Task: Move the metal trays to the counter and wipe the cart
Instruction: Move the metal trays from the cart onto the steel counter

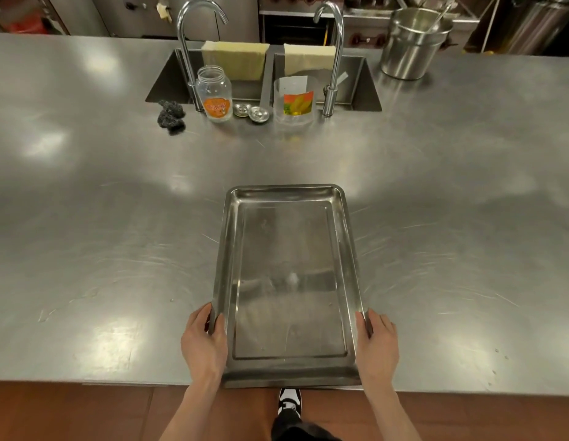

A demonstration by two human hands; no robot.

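My left hand and right hand clamp opposite long rims of the metal tray, steadying it level at the counter near edge

Jar label illegible; forearms (both) cut off below
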